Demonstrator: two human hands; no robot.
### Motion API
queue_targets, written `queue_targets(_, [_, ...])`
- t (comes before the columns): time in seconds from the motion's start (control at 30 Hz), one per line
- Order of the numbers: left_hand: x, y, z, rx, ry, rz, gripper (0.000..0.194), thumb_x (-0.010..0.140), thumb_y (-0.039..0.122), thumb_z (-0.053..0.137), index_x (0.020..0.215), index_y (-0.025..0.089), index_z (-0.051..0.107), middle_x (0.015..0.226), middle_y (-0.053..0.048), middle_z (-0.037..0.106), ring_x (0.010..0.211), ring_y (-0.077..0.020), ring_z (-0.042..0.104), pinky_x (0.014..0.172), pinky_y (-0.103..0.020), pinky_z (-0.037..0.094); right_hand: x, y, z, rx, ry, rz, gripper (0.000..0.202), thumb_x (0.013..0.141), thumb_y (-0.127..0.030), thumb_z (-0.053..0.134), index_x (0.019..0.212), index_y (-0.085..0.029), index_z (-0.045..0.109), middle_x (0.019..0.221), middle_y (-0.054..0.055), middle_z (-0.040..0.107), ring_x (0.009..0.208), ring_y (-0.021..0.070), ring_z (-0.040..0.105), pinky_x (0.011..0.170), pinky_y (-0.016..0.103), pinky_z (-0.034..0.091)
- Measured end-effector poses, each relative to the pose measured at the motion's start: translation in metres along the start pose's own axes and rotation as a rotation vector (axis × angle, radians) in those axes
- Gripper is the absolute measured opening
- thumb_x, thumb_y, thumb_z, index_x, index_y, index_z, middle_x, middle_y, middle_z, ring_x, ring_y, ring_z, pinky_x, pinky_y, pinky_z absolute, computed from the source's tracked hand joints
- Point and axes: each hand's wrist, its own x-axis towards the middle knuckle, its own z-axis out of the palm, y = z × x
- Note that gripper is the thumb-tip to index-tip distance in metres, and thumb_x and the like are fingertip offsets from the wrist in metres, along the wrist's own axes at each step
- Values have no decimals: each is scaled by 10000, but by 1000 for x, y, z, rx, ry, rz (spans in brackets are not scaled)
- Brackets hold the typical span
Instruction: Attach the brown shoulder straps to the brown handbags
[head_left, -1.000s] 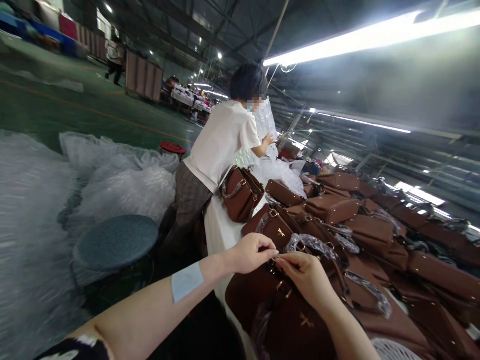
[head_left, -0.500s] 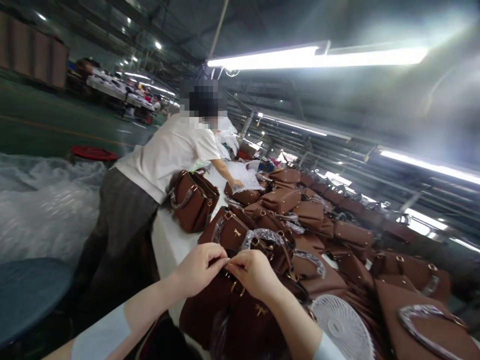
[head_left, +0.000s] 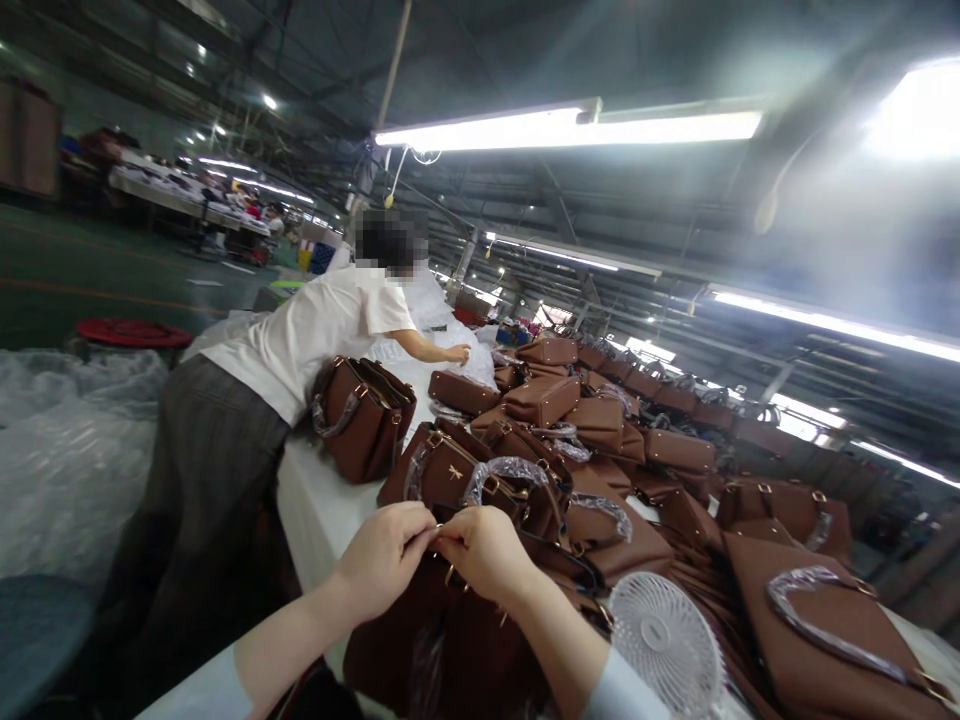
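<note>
My left hand [head_left: 384, 562] and my right hand [head_left: 486, 556] meet fingertip to fingertip, both pinched closed. What lies between the fingertips is too small to make out; a tiny shiny bit shows there. Right below them stands a dark brown handbag [head_left: 394, 628] with gold-coloured hardware, partly covered by my hands and right forearm. Just beyond is another brown handbag [head_left: 435, 482] with a gold dragonfly-like emblem and plastic-wrapped handles [head_left: 514, 468].
Many brown handbags [head_left: 544, 398] crowd the white table [head_left: 311, 515]. A white fan [head_left: 664, 640] stands at my right. Across the table corner, a person in a white shirt [head_left: 315, 325] leans over, near a single handbag [head_left: 364, 415]. Clear plastic [head_left: 67, 450] is heaped at left.
My view has swung somewhat to the right. The other person's hand has lifted off the clear plastic by the bags. My hands stay pinched together over the near handbag.
</note>
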Motion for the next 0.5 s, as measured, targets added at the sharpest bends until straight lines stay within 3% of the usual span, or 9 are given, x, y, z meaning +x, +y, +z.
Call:
queue_targets(0.2, [-3,1,-4,-6,-37,-21,310,916,298,421,758,195,667,787,-47,670,768,-185,615,698,-268,459,-5,-7,1,13,14,43,167,883,-244,627,827,-255,784,698,-14,729,629,115,627,577,196,378])
queue_targets(0.27, [-8,0,-6,-35,-35,-35,323,934,343,422,806,206,685,813,-41,681,797,-187,628,727,-268,476,-16,-16,-4,25,80,61,165,896,-243,607,909,-264,770,787,-7,742,721,136,652,647,204,423])
queue_targets(0.4, [-23,-3,-9,-94,39,-85,321,946,414,447,883,225,699,882,-33,701,846,-190,650,763,-268,504,-69,-21,-7,85,468,143,252,912,-236,557,1131,-257,680,1090,59,705,1015,210,635,899,306,476])
queue_targets(0.5, [-33,-3,-6,-118,88,-101,284,937,418,484,929,240,705,921,-23,709,860,-185,663,767,-260,523,-123,-1,20,56,776,319,219,932,-293,523,1097,-234,654,1097,118,675,1036,261,636,915,391,501])
